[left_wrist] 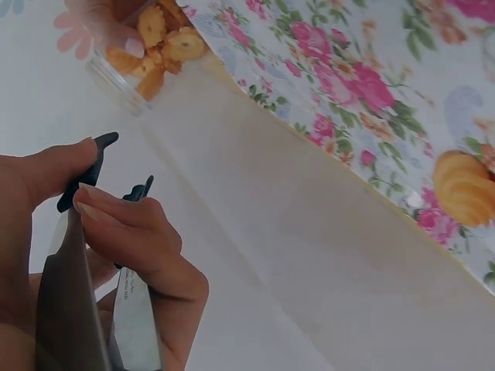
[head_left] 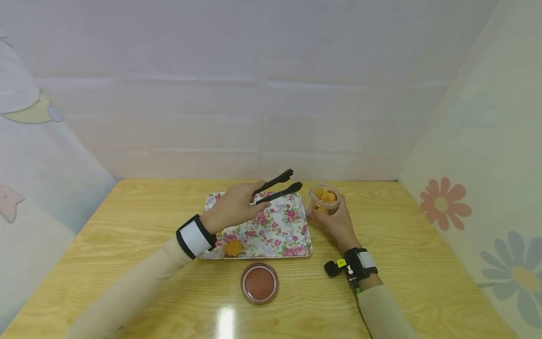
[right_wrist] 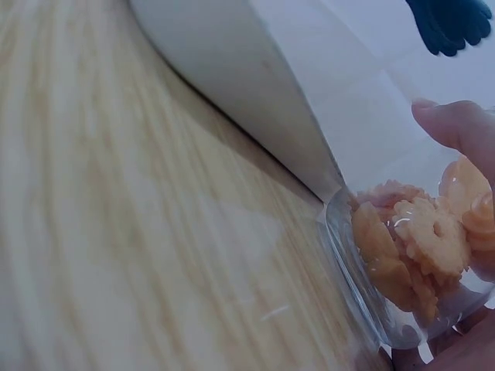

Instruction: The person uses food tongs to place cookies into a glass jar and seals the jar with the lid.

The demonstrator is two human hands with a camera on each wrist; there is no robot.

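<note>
From the head view, the left hand (head_left: 233,207) grips black tongs (head_left: 277,186) over the floral tray (head_left: 292,235), one cookie (head_left: 233,248) on it. Left wrist: fingers (left_wrist: 116,220) curled round the tong handles. Right wrist: the right hand's fingers (right_wrist: 456,127) wrap the cookie jar (right_wrist: 410,263) beside the tray.

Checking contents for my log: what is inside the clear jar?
The jar, gripped by the right hand, holds orange ring-shaped cookies. Fingers cover its lower part, so the count is unclear.

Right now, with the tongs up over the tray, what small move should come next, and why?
Probably swing the tongs rightward into the open jar. The left hand holds them empty, tips apart; the right hand steadies the jar of cookies; only one cookie lies on the floral tray.
</note>
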